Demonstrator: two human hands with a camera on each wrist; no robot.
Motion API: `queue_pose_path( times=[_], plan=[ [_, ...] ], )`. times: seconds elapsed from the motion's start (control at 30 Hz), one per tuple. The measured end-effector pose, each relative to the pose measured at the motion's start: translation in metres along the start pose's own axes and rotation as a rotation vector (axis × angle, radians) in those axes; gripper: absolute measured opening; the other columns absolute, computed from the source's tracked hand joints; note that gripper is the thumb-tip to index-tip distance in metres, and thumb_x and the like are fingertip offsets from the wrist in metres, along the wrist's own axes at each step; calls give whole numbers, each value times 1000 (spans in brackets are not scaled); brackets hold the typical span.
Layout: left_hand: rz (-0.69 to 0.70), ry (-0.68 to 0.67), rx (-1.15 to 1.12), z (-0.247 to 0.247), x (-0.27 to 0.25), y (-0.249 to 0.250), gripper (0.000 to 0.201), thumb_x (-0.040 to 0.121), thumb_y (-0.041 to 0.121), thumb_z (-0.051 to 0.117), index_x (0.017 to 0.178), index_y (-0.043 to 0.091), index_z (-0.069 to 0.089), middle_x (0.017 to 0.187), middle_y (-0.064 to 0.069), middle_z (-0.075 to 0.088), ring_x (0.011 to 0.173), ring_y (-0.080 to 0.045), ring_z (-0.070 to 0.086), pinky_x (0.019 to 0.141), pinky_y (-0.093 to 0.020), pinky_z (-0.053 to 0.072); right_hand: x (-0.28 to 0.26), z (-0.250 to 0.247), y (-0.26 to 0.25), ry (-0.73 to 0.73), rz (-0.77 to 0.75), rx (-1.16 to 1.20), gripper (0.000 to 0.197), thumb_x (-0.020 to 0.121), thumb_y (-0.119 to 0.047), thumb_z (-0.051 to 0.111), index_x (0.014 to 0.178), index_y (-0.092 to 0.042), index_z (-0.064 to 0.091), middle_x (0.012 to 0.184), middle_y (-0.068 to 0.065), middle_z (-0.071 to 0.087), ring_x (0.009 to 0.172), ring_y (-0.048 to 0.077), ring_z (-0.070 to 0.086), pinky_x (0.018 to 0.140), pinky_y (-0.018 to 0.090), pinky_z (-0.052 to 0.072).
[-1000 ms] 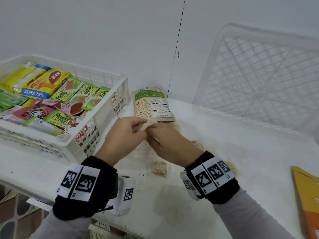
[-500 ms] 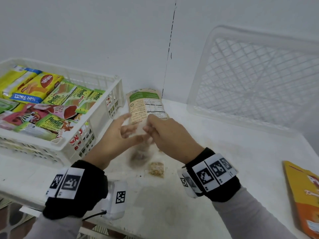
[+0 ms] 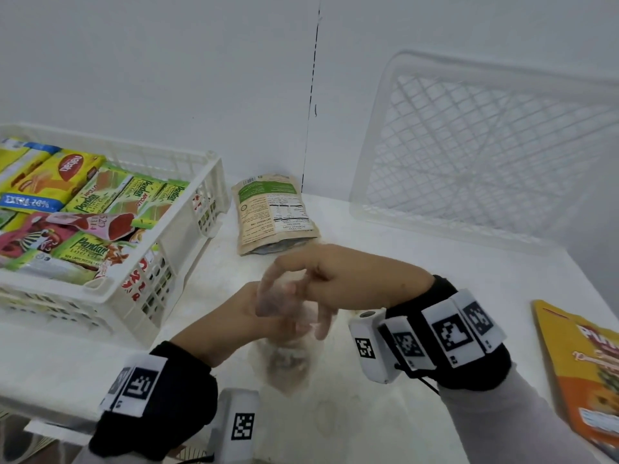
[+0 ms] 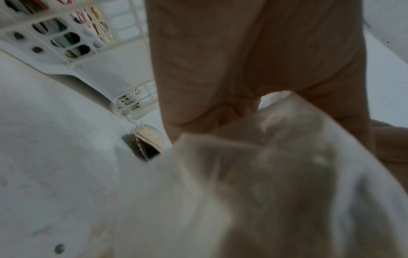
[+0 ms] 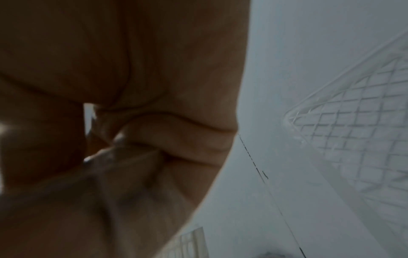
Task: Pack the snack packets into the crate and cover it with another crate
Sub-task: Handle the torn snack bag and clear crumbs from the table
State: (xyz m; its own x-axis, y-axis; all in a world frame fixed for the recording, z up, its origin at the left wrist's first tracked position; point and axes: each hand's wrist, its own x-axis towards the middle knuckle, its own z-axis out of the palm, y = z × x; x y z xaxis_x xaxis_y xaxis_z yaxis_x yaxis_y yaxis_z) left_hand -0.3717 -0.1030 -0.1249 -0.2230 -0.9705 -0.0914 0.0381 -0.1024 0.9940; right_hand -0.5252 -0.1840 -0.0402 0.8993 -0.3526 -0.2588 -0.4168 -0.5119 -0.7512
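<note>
Both hands meet at the table's centre over a small clear plastic bag of pale brown snack pieces (image 3: 284, 363), blurred as it hangs from its top edge. The left hand (image 3: 241, 321) pinches the bag's upper part, fingers curled onto the film, and the right hand (image 3: 338, 279) comes in from three o'clock with thumb and forefinger nipping the same top while its other fingers spread loosely. The step appears to be gathering or closing the bag's mouth before packing; it would likely go best with the opening kept uppermost and both pinches close together, so the thin film cannot gape and shed pieces, then carried by one hand toward ten o'clock. The white slotted plastic crate (image 3: 187, 259) at ten o'clock already holds many packets: yellow wafer packs (image 3: 50, 179), green pandan cake packs (image 3: 127, 199) and a pink wrapper (image 3: 37, 237), lying flat and nearly up to the rim, so room on top looks tight. At twelve o'clock a tan and green paper pouch (image 3: 273, 212) rests outside the crate, just beside its wall. At two o'clock the empty white lattice crate (image 3: 485, 145) leans against the wall, not yet used as a cover. At four o'clock a yellow and orange snack pouch (image 3: 582, 373) lies on the white table (image 3: 385, 413).
</note>
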Motion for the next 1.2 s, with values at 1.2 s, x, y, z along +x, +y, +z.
queue_pose_path(
  times=[1.2],
  plan=[
    [-4, 468, -368, 8, 20, -22, 20, 70, 22, 67, 79, 7, 75, 86, -17, 73, 79, -24, 72, 63, -25, 57, -20, 58, 90, 766, 190, 923, 13, 89, -21, 62, 82, -12, 68, 74, 1, 71, 66, 12, 68, 59, 22, 54]
  ],
)
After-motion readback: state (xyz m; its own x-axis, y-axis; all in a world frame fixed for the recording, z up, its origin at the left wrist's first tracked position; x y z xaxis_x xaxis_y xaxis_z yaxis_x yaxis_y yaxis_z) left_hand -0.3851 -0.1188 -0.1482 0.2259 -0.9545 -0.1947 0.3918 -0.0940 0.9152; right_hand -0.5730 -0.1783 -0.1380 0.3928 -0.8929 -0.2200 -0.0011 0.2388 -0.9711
